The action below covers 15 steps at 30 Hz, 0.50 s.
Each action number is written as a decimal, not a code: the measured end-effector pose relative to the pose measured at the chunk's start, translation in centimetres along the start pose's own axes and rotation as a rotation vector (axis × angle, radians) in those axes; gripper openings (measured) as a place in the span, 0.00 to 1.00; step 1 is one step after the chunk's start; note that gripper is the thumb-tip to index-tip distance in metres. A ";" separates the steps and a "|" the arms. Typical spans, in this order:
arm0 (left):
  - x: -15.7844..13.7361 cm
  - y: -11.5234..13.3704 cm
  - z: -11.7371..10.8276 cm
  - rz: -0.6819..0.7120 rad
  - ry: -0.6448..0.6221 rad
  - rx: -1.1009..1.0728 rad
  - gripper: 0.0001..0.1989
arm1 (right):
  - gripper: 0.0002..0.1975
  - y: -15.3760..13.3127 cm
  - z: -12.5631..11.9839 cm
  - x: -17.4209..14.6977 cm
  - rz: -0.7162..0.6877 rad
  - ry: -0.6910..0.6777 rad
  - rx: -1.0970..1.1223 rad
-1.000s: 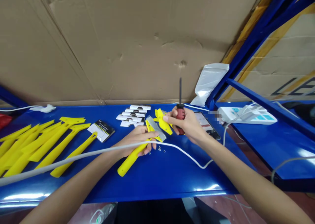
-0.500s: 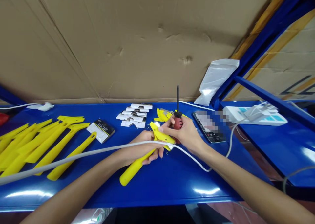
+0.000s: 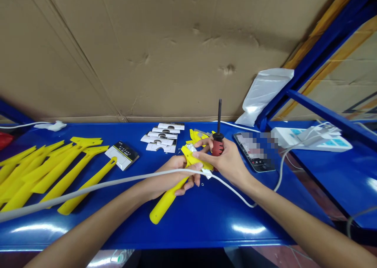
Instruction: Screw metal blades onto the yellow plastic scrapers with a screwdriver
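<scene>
My left hand [image 3: 169, 173] is closed around the neck of a yellow scraper [image 3: 165, 205], whose handle points down and left toward the table's front edge. A pale silvery piece, perhaps the blade, shows at the scraper's head. In my right hand [image 3: 232, 162] a red-and-black screwdriver [image 3: 218, 144] is tucked upright, its shaft pointing up. The thumb and fingertips of that hand also press on the scraper's head. Behind my hands lie small yellow pieces [image 3: 194, 135], partly covered by my fingers.
Several yellow scraper handles [image 3: 55, 173] lie at left beside a black-and-white packet [image 3: 123, 155]. White-and-black blade packs [image 3: 161, 138] sit mid-table. A phone [image 3: 255, 152] and a power strip [image 3: 315, 140] are at right. A white cable [image 3: 118, 181] crosses over my forearms.
The view has shifted slightly. My right fingers have moved over the far side of the scraper's head, where more of the silvery piece shows. The screwdriver stays in my right hand.
</scene>
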<state>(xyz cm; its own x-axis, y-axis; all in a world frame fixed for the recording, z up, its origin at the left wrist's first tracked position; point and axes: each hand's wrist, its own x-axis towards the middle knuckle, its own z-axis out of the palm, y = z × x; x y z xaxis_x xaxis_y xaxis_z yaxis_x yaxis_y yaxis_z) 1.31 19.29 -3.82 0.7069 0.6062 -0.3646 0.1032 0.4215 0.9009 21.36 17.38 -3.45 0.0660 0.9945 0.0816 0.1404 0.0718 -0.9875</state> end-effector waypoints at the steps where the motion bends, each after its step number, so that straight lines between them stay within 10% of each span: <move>1: 0.0 0.0 -0.1 0.004 -0.001 0.002 0.26 | 0.23 0.0 0.0 0.0 0.001 -0.002 0.018; 15: 0.3 -0.5 -0.3 0.078 0.008 -0.012 0.27 | 0.29 0.3 -0.5 0.5 0.101 -0.019 0.151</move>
<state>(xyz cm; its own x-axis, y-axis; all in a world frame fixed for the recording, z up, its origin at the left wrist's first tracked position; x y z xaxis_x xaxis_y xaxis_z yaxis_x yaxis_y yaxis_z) 1.21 19.48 -4.46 0.7070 0.6428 -0.2948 0.0390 0.3808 0.9238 21.91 17.83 -3.64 0.0532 0.9984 -0.0204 -0.0156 -0.0196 -0.9997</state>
